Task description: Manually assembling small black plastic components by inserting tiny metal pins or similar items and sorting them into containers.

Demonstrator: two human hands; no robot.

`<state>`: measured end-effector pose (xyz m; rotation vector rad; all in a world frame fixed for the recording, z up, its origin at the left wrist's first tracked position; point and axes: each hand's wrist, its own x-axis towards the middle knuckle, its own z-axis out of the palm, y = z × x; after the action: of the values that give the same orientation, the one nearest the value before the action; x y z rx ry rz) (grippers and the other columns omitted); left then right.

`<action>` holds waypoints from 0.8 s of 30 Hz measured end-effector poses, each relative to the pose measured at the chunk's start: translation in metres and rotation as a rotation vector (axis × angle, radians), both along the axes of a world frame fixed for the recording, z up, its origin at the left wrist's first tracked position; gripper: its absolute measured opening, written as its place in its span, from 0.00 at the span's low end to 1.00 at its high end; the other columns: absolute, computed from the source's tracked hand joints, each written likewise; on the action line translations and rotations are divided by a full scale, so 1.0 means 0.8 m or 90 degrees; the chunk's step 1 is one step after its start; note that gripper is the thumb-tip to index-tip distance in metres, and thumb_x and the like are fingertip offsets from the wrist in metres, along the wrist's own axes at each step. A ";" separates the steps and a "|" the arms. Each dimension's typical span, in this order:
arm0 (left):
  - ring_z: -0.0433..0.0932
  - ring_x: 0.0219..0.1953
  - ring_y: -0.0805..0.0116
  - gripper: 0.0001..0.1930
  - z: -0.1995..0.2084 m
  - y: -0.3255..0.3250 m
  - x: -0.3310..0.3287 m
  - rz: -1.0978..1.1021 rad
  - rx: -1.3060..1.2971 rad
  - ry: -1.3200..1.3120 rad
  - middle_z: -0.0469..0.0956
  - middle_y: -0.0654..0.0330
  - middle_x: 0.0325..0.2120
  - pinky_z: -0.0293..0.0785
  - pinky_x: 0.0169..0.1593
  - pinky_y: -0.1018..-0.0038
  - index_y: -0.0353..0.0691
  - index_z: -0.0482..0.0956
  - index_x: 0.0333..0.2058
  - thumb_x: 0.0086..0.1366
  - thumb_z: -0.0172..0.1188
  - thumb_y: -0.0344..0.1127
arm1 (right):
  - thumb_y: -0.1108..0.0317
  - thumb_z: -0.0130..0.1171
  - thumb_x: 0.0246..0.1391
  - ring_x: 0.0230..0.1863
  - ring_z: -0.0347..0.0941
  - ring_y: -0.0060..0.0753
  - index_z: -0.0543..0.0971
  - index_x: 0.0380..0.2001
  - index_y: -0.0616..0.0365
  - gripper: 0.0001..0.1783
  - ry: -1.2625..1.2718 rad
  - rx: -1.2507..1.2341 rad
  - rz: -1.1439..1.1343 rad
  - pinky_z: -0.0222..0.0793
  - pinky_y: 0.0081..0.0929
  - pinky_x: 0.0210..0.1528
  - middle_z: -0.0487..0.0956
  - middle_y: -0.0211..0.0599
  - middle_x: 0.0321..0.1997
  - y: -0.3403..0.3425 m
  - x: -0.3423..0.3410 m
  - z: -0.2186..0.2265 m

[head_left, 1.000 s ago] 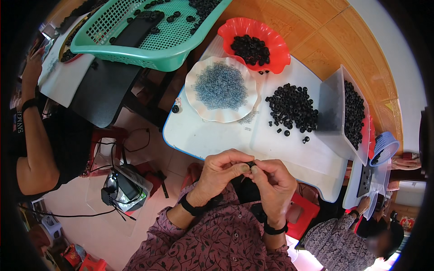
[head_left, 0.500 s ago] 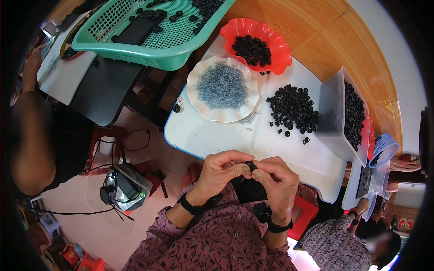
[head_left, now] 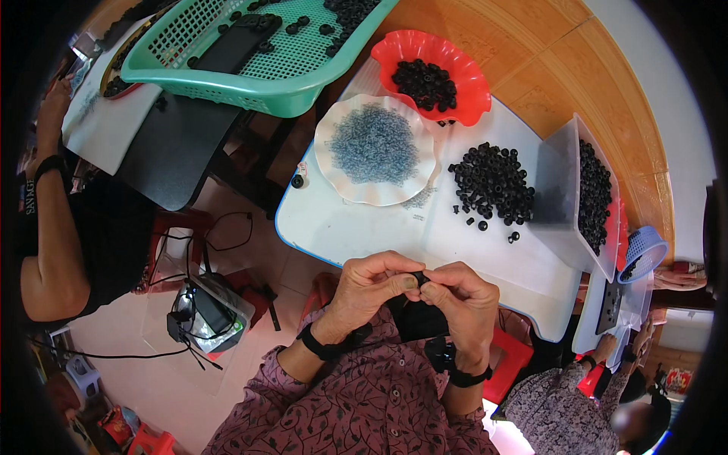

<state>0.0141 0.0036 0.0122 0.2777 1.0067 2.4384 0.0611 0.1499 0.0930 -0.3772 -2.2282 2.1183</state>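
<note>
My left hand (head_left: pixel 371 287) and my right hand (head_left: pixel 460 297) meet in front of my chest, off the table's near edge. Between their fingertips is a small black round part (head_left: pixel 419 278), pinched from both sides and mostly covered by the fingers. A loose pile of similar black parts (head_left: pixel 491 179) lies on the white table (head_left: pixel 356 231) beyond my hands. Left of that pile stands a white scalloped dish (head_left: pixel 324 168) heaped with tiny clear bluish pieces (head_left: pixel 373 144). Behind the dish is a red scalloped bowl (head_left: pixel 474 83) with more black parts.
A clear bin (head_left: pixel 557 189) of black parts stands at the table's right. A green basket (head_left: pixel 288 98) sits on a dark table at the far left. Co-workers sit at left (head_left: pixel 57 258) and lower right (head_left: pixel 561 409). Cables and a bag (head_left: pixel 208 315) lie on the left.
My hands stay almost still, still pinching the black part. The co-worker at left has shifted an arm, and the one at lower right has moved their hands.
</note>
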 end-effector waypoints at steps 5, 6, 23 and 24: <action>0.80 0.32 0.68 0.10 -0.004 0.000 0.001 0.005 0.001 -0.015 0.79 0.52 0.36 0.80 0.38 0.75 0.29 0.79 0.43 0.62 0.58 0.20 | 0.83 0.62 0.51 0.34 0.79 0.28 0.80 0.36 0.69 0.07 0.023 0.014 -0.021 0.77 0.20 0.38 0.78 0.38 0.35 -0.008 -0.001 -0.008; 0.80 0.32 0.68 0.10 -0.004 0.000 0.001 0.006 0.007 -0.018 0.79 0.52 0.36 0.80 0.38 0.75 0.29 0.79 0.44 0.62 0.58 0.20 | 0.83 0.62 0.51 0.34 0.79 0.27 0.80 0.36 0.69 0.07 0.031 0.022 -0.020 0.77 0.20 0.38 0.77 0.38 0.35 -0.009 -0.001 -0.008; 0.81 0.31 0.66 0.11 -0.004 -0.004 0.004 0.010 0.034 -0.020 0.78 0.51 0.36 0.82 0.35 0.73 0.27 0.78 0.45 0.64 0.58 0.24 | 0.78 0.66 0.50 0.32 0.75 0.23 0.81 0.37 0.60 0.10 0.168 0.358 -0.018 0.72 0.18 0.33 0.76 0.36 0.35 -0.020 0.003 -0.008; 0.81 0.31 0.66 0.11 -0.003 -0.004 0.005 0.011 0.027 -0.026 0.78 0.51 0.36 0.82 0.35 0.73 0.27 0.78 0.45 0.64 0.58 0.24 | 0.78 0.66 0.50 0.32 0.75 0.23 0.81 0.38 0.60 0.10 0.169 0.373 -0.022 0.72 0.18 0.33 0.76 0.36 0.36 -0.022 0.004 -0.008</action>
<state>0.0180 0.0007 0.0096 0.2339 0.9446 2.4741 0.0645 0.1320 0.0865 -0.0919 -2.4941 1.3053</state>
